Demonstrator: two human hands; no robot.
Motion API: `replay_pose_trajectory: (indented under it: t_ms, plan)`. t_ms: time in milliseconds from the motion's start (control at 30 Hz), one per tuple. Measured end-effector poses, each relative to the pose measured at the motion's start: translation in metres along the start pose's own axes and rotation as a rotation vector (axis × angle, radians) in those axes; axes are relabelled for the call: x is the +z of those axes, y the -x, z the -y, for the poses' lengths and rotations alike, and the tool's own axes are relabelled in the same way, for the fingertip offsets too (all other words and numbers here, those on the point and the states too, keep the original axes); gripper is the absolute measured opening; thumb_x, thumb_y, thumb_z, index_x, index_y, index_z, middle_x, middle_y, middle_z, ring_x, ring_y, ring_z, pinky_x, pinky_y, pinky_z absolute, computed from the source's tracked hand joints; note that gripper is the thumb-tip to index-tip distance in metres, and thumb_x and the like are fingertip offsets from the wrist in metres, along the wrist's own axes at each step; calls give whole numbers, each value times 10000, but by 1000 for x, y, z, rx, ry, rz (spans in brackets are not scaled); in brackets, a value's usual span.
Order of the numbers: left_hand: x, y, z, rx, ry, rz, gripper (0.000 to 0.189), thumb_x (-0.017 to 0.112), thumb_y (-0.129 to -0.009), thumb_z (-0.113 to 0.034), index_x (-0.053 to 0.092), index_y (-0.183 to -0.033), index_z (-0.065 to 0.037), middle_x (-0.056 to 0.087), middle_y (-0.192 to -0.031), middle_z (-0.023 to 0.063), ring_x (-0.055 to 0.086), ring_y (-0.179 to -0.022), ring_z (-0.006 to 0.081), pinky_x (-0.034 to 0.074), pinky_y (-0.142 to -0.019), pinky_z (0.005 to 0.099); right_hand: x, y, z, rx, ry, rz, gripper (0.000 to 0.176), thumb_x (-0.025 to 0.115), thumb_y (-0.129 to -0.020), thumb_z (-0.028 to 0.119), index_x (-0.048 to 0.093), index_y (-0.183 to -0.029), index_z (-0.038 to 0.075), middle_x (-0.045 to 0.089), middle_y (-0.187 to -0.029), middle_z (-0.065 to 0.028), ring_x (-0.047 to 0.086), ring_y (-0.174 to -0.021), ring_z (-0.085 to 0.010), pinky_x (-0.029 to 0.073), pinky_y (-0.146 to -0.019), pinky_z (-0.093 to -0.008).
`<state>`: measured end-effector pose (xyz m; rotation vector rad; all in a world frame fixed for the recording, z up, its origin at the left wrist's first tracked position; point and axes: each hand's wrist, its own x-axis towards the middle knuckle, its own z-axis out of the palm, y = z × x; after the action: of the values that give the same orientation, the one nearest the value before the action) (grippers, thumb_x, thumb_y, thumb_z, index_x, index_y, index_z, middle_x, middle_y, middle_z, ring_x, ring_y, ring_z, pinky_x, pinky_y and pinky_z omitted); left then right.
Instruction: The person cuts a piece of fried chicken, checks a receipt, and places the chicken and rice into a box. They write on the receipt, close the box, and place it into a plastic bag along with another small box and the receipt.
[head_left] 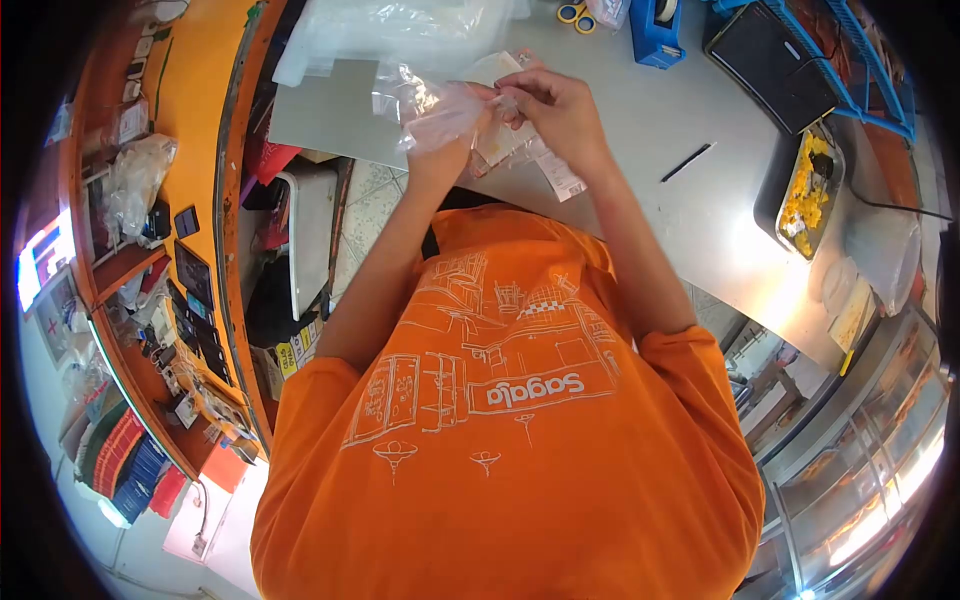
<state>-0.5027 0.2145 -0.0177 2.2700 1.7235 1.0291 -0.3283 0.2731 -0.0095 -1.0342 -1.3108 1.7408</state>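
Both my hands meet over the grey table (640, 120), in front of my orange shirt. My left hand (447, 150) is wrapped in or behind a clear plastic bag (430, 112), its fingers closed on the bag's gathered edge. My right hand (556, 112) pinches the bag's edge beside it, thumb against fingers. Under and around the hands lie a pale printed packet (495, 68) and a small white label or slip (560, 176). The hands hide part of the packet.
Clear plastic sheets (340, 35) lie at the back left. Yellow scissors (577, 16), a blue tape dispenser (657, 36), a black pen (688, 162), a black device (770, 66) and a tray with yellow contents (803, 195) are on the table.
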Motion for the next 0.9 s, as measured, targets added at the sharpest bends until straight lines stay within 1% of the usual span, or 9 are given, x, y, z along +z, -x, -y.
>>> replay_pose_trajectory:
  t_ms: [100, 200, 367, 433, 500, 600, 667, 733, 900]
  plan:
    - [1, 4, 2, -597, 705, 226, 139, 649, -862, -55, 709, -980, -97, 709, -920, 1, 654, -819, 137, 526, -719, 277, -24, -18, 10, 57, 238, 257, 89, 625, -940, 31, 666, -971, -41, 653, -770, -41, 600, -674, -97, 479, -617, -248]
    - [1, 0, 9, -162, 668, 172, 189, 645, -847, -37, 712, -1008, -109, 689, -953, 13, 653, -836, 133, 535, -741, 270, -23, -23, 12, 0, 367, 194, 87, 636, -932, 58, 637, -914, -27, 635, -752, -35, 598, -678, -96, 475, -614, -259]
    - [-17, -5, 10, -619, 533, 447, 238, 684, -819, -61, 704, -1055, -89, 681, -1067, 43, 655, -851, 153, 538, -740, 267, -30, -29, -3, -345, 463, -187, 128, 665, -884, 72, 671, -950, -38, 697, -792, -113, 662, -706, -168, 529, -680, -309]
    - [-27, 11, 15, 344, -131, -9, 207, 737, -826, -181, 719, -995, -63, 705, -983, 72, 665, -800, 174, 530, -703, 262, -61, -6, -4, -286, 415, -431, 147, 667, -890, 108, 690, -952, -23, 702, -792, -138, 663, -691, -204, 525, -672, -332]
    - [-68, 9, -30, -710, 37, 587, 298, 747, -865, -323, 738, -942, -35, 717, -856, 96, 675, -750, 170, 526, -687, 281, -76, 32, -14, -64, 611, -421, 193, 678, -889, 177, 708, -889, -14, 693, -825, -162, 661, -756, -229, 515, -718, -353]
    - [-64, 32, -36, -768, 353, 730, 439, 674, -938, -433, 748, -858, -7, 656, -656, 59, 552, -513, 98, 427, -477, 265, -74, 78, -67, -138, 1203, -191, 290, 699, -867, 270, 721, -809, -14, 679, -891, -162, 638, -870, -238, 484, -780, -350]
    - [-44, 32, -52, -927, 655, 1079, 513, 598, -974, -470, 726, -891, 20, 732, -850, 119, 666, -771, 125, 526, -724, 298, -64, 99, -66, -103, 1235, -199, 317, 717, -851, 297, 723, -796, -15, 670, -902, -155, 625, -895, -238, 474, -796, -343]
    - [2, 52, -54, -859, 853, 974, 528, 561, -988, -480, 708, -961, 26, 730, -922, 129, 667, -840, 132, 528, -767, 299, -66, 118, -59, 394, 423, -159, 280, 698, -895, 274, 721, -820, 6, 677, -855, -93, 617, -811, -181, 470, -755, -298]
    - [18, -7, -112, -1131, 1299, 675, 512, 454, -1040, -422, 592, -1232, 32, 681, -1188, 155, 658, -1061, 196, 519, -911, 332, -57, 156, 35, 472, -61, -205, 270, 633, -983, 226, 695, -871, -11, 685, -806, -34, 601, -752, -83, 471, -732, -251]
